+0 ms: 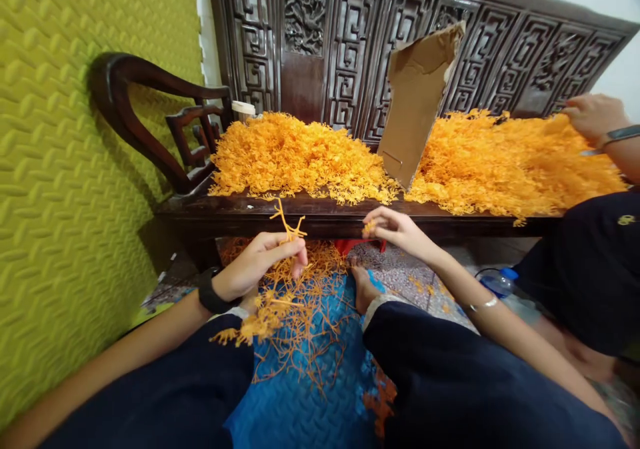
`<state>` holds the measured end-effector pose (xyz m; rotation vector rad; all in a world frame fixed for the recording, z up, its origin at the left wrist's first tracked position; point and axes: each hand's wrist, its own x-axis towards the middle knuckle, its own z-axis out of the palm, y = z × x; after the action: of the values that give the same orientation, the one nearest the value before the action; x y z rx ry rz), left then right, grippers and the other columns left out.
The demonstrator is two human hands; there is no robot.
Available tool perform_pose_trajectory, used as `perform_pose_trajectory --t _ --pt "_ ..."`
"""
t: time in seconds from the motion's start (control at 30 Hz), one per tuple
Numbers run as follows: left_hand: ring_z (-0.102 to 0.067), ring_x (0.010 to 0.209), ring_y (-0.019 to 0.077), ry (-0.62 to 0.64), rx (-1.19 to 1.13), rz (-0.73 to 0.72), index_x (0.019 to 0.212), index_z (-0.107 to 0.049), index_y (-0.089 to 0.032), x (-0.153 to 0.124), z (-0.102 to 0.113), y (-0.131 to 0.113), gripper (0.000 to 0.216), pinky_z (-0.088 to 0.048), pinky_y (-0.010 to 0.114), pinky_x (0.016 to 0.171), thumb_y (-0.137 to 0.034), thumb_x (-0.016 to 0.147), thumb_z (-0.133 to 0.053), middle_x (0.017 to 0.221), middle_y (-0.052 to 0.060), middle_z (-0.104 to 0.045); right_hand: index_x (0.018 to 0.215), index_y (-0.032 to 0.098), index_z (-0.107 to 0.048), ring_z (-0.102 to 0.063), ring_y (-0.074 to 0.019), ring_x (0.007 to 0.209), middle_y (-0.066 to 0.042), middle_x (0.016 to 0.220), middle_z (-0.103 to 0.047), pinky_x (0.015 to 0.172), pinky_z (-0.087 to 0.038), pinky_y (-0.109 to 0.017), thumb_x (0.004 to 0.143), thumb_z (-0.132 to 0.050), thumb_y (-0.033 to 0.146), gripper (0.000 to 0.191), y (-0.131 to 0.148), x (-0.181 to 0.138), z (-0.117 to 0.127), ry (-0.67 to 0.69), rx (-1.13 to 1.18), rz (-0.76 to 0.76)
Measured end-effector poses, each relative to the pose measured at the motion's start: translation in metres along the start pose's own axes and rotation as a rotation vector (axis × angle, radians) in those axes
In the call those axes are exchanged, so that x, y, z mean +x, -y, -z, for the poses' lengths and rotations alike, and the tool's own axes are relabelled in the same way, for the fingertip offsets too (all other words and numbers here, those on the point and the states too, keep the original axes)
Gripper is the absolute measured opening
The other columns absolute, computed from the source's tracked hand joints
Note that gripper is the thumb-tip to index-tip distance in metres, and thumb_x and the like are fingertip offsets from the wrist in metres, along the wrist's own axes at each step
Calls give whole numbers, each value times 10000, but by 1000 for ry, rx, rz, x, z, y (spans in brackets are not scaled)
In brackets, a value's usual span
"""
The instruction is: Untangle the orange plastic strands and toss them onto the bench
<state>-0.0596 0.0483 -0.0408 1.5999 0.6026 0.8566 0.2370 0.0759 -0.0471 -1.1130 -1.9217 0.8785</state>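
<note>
My left hand is closed round a bunch of orange plastic branching sprigs that hang down over my lap, one stem sticking up past my fingers. My right hand pinches a small orange plastic piece near the front edge of the dark wooden bench. Two big heaps of small orange plastic pieces lie on the bench seat, a left heap and a right heap, parted by an upright sheet of cardboard.
Another person sits at the right in dark clothes, a hand resting on the right heap. A blue quilted mat lies between my knees. A water bottle lies on the floor. A yellow padded wall stands at the left.
</note>
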Motion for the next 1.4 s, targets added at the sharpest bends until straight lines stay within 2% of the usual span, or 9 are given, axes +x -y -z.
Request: perform_pose_trajectory --t 0.13,0.23,0.43,0.7,0.8,0.97,1.07,1.27,1.4 --pt "-573 638 129 -92 -100 -27 771 -664 -127 12 -10 5 226 -429 243 625 -329 815 -572 659 35 -632 878 156 -556 -594 -180 798 -79 870 -621 805 -471 -361 751 -555 296 188 -16 48 8 -491 -196 185" --pt "-598 757 155 -82 -172 -12 891 -667 -132 16 -12 9 215 -447 252 668 -316 810 -587 803 62 -670 1016 145 -547 -557 -239 996 -139 1039 -590 925 -414 -422 768 -493 259 278 -27 79 20 -636 -391 211" --pt "-585 1045 236 -22 -296 2 1126 -620 -148 17 -7 16 448 -384 377 952 -476 868 -457 1184 129 -627 1303 102 -351 -145 -377 1359 -228 1435 -206 1074 -199 -540 594 -674 212 788 -38 103 11 -387 -522 -40" --pt "-299 1339 264 -62 -367 28 1317 -464 -262 14 -8 16 613 -287 416 1052 -638 855 -316 1479 52 -328 931 198 -514 -572 -164 890 -60 969 -578 862 -452 -339 858 -430 291 145 9 51 -78 -524 67 282" --pt "-201 1382 248 -60 -401 10 1348 -416 -303 13 -10 16 661 -269 403 1073 -689 831 -270 1523 5 -221 964 214 -505 -556 -143 824 -33 903 -559 805 -456 -311 866 -462 296 134 24 29 -90 -469 96 325" --pt "-180 1391 208 -58 -427 20 1389 -335 -323 13 -11 19 621 -276 358 1076 -643 867 -233 1548 -14 -108 1132 191 -444 -528 -163 866 -59 980 -545 785 -443 -306 746 -659 337 465 25 16 -91 -199 -96 337" --pt "-192 1386 219 -59 -372 41 1402 -304 -332 14 -11 22 613 -293 363 1063 -631 867 -270 1550 -10 -79 1066 178 -510 -527 -144 809 -48 919 -564 735 -441 -279 783 -622 332 342 20 12 -94 -85 -158 313" --pt "-533 1142 255 -143 -313 101 1379 -360 -209 17 -5 23 698 -387 399 965 -656 845 -298 1309 141 -534 817 166 -580 -516 -99 625 1 703 -575 591 -414 -239 811 -576 316 150 24 5 -94 -86 37 83" --pt "-646 735 180 -490 -289 106 1020 -597 -113 20 5 23 473 -501 307 710 -528 864 -434 944 111 -677 808 167 -571 -578 -108 651 -16 743 -620 659 -460 -264 764 -628 298 149 37 3 -84 -129 316 -24"
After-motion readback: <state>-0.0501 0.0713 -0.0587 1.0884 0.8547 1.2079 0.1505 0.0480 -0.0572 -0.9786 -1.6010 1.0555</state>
